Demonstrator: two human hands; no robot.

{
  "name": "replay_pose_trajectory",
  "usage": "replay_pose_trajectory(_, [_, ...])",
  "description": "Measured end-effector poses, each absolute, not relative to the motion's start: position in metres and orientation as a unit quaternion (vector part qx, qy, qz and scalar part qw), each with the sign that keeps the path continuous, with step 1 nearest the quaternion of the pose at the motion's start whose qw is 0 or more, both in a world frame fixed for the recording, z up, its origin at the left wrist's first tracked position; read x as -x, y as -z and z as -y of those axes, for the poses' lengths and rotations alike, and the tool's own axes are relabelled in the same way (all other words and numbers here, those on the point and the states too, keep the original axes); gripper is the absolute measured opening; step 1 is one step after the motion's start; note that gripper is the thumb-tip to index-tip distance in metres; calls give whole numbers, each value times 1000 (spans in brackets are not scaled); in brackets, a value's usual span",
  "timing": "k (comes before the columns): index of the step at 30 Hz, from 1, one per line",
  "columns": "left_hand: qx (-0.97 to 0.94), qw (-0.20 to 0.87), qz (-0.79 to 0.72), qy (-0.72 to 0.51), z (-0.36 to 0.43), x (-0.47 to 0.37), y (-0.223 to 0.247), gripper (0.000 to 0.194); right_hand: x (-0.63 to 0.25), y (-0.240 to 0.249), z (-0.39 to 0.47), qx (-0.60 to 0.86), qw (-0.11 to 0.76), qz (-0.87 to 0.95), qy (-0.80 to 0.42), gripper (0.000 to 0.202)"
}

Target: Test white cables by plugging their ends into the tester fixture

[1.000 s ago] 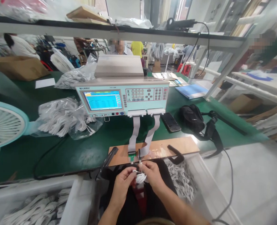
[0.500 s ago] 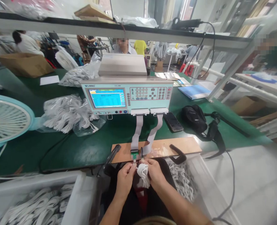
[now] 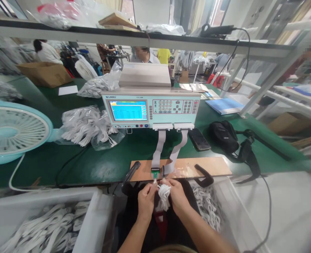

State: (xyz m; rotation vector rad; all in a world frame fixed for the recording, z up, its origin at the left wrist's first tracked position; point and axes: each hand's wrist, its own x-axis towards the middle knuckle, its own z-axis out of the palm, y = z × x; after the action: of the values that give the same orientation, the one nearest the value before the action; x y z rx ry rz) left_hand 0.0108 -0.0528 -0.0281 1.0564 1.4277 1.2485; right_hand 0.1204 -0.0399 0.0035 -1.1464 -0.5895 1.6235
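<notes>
A coiled white cable point(image 3: 164, 196) hangs between my two hands at the bench's front edge. My left hand point(image 3: 147, 198) pinches one end of it at the small green circuit board point(image 3: 155, 174). With closed fingers, my right hand point(image 3: 176, 193) grips the other end beside the second ribbon connector point(image 3: 163, 171). Fingers partly cover both cable ends, so how far they are plugged in is hidden. Two grey ribbon cables point(image 3: 159, 149) run up to the cable tester point(image 3: 151, 109), whose screen is lit blue. Beneath the connectors lies a wooden board point(image 3: 181, 168).
Bins of coiled white cables stand at left point(image 3: 50, 225) and right point(image 3: 208, 207). On the bench are a light blue fan point(image 3: 13, 130), bagged cables point(image 3: 81, 126), a phone point(image 3: 199, 140) and a black pouch point(image 3: 224, 136). Black clamps hold the wooden board. Several people are behind.
The whole view has shifted, so the bench and tester appear farther right. Both hands stay at the connectors with the same cable.
</notes>
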Motion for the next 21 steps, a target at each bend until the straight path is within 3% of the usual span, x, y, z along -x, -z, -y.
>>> replay_pose_trajectory(7, [-480,400,-607,-491,67,5,-9,33,-124,1,42,497,491,251,-670,27])
replay_pose_trajectory(11, [-514,255,-653,-494,91,77,-38,25,-126,1,37,523,469,227,-674,32])
replay_pose_trajectory(15, [-384,123,-808,-430,119,194,-21,18,-127,-3,37,538,459,232,-668,35])
replay_pose_trajectory(18, [-319,106,-853,-400,143,255,5,5,-128,-4,36,545,453,240,-663,37])
replay_pose_trajectory(21, [-296,124,-860,-396,163,269,17,14,-128,-4,37,551,452,253,-654,37])
